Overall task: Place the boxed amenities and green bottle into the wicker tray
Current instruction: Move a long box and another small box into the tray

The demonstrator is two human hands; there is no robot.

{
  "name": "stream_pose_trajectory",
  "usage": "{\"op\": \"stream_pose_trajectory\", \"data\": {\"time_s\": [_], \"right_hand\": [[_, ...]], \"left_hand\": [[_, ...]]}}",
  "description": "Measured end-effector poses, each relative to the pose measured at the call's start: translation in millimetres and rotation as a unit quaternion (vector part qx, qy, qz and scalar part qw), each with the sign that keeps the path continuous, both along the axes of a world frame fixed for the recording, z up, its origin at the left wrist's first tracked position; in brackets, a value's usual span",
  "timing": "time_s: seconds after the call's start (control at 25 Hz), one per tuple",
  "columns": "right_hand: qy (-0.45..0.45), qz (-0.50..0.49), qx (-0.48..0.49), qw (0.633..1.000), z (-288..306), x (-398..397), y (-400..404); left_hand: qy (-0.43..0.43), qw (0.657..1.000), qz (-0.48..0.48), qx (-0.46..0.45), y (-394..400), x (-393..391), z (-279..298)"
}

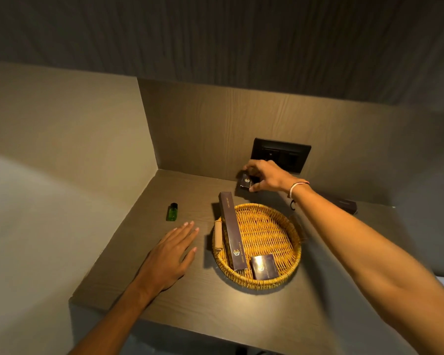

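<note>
A round wicker tray (272,226) sits on the dark wooden shelf (215,308). Inside it, a long purple dental kit box (232,230) leans on the left rim, and a small square purple box (264,266) lies at the front. My right hand (267,175) is shut on another small dark box (246,182), held behind the tray near the back wall. A small green bottle (172,212) with a black cap stands upright left of the tray. My left hand (173,254) rests flat on the shelf with fingers apart, just in front of the bottle and apart from it.
A black socket plate (290,156) is on the back wall behind my right hand. Another long dark box (344,204) lies at the back right of the shelf. Walls close the shelf on the left and behind; its front edge is near me.
</note>
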State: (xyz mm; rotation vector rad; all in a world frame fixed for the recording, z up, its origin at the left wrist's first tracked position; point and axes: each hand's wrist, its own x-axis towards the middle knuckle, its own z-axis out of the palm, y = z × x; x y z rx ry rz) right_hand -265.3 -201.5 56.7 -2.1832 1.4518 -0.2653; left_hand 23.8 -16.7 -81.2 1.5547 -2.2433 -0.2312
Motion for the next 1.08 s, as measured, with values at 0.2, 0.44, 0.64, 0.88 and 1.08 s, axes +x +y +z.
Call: {"op": "stream_pose_trajectory", "data": {"time_s": [0.2, 0.44, 0.64, 0.88, 1.08], "right_hand": [[0.037, 0.084, 0.064, 0.994, 16.1, -21.3, 47.0], [0.079, 0.147, 0.137, 0.976, -4.5, -14.8, 90.4], [0.08, 0.149, 0.167, 0.971, -3.2, -10.3, 99.7], [-0.055, 0.024, -0.007, 0.998, 0.1, -52.2, 107.9], [-0.15, -0.239, -0.172, 0.944, -43.1, -108.6, 128.2]], "left_hand": [[0.001, 1.0, 0.002, -0.006, 0.8, 0.2, 1.7], [-0.004, 1.0, 0.001, -0.005, 0.6, 1.0, 2.7], [0.003, 1.0, -0.002, 0.006, -2.7, 3.2, -0.5], [-0.003, 1.0, -0.002, 0.01, -6.0, 2.5, -5.0], [-0.017, 1.0, 0.002, 0.009, -8.2, 6.3, -10.3]]}}
